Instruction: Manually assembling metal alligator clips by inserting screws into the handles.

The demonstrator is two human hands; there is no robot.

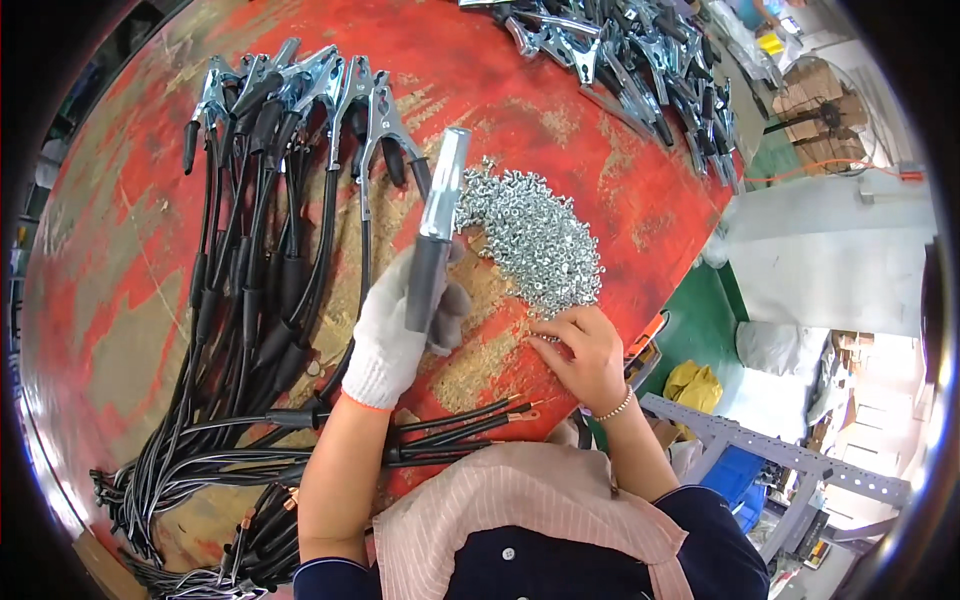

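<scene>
My left hand point(388, 335), in a white knit glove, is closed around the black sleeve of a silver battery clamp point(445, 190). The clamp's metal end points up and away from me. At the near edge of a heap of small silver fasteners point(540, 240), my bare right hand point(588, 352) has thumb and fingers drawn together. A few of these small fasteners show between its fingertips; whether they are screws or nuts is too small to tell. Left of the gloved hand lies a bundle of black cables point(240, 300) with silver clamps point(325, 85) at their far ends.
The red, worn tabletop point(480, 60) has a curved-looking edge at the right. A large pile of clamps point(640, 60) lies at the far right. Cables with bare copper ends point(270, 530) lie near me at left. A grey metal frame point(800, 460) stands off the table at right.
</scene>
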